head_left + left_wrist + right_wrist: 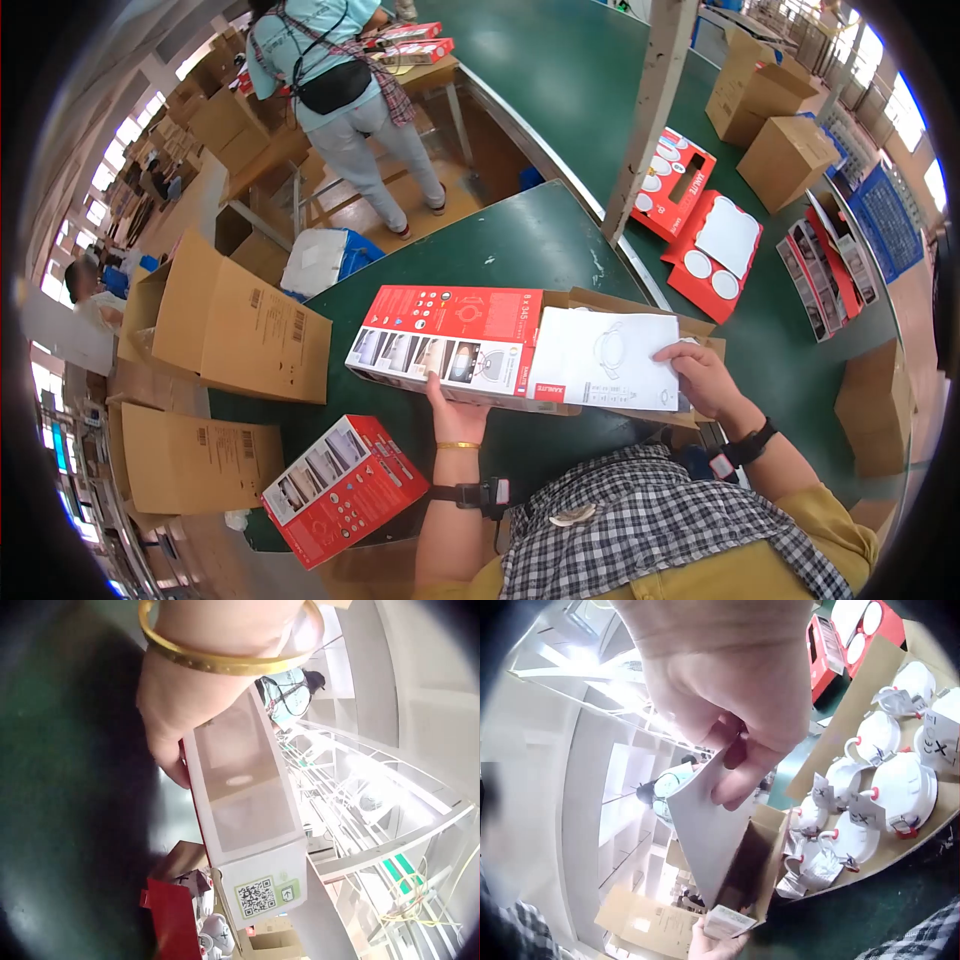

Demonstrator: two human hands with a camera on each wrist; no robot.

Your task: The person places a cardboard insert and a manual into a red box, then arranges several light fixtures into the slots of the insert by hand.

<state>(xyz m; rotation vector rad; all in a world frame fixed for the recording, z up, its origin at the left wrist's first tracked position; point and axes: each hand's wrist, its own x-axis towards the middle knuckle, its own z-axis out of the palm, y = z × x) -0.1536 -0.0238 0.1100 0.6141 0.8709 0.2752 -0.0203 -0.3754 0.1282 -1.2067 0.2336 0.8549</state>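
- The left hand curls its fingers round the red box at the table's near edge.
- The right hand pinches a paper sheet, which seems not fully inside the box yet.

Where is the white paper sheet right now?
The white sheet sits right of centre in the head view, pinched by the right hand, beside the red box.

Red-white box, white leaflet, green table, gold bangle
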